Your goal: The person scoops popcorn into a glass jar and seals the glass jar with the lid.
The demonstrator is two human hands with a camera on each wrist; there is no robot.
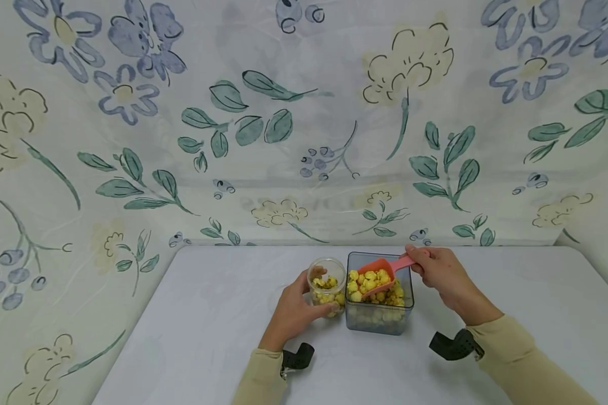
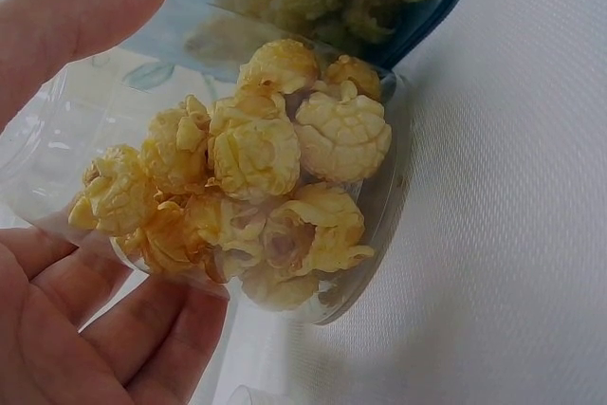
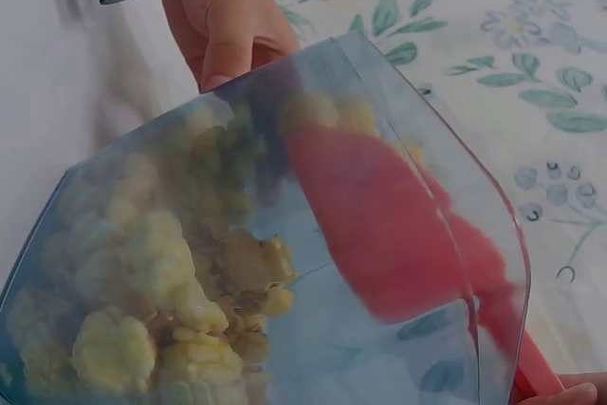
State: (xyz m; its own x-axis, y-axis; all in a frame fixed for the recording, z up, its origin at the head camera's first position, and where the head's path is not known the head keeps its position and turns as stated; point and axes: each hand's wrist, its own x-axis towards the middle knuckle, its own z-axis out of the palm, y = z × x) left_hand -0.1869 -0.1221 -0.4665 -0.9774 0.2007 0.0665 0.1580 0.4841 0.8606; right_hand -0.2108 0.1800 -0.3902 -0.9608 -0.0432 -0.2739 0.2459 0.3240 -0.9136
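Observation:
My left hand (image 1: 295, 308) holds a clear round jar (image 1: 327, 272) partly filled with yellow popcorn (image 2: 251, 154), thumb on the near side and fingers around the far side. Touching or close beside it on the right stands a bluish see-through square bin (image 1: 377, 322) with more popcorn in it. My right hand (image 1: 443, 275) grips the handle of a coral-red scoop (image 1: 388, 269) at the bin's far right corner. Heaped with popcorn, the scoop's bowl lies inside the bin, tilted down to the left. Through the bin's wall, the right wrist view shows the scoop's red underside (image 3: 379, 225).
A white cloth-covered table (image 1: 208, 332) lies beneath everything. Behind it hangs a floral-patterned sheet (image 1: 294, 185), meeting the table's back edge just past the jar and bin. Black wrist cameras (image 1: 453, 345) sit on both forearms.

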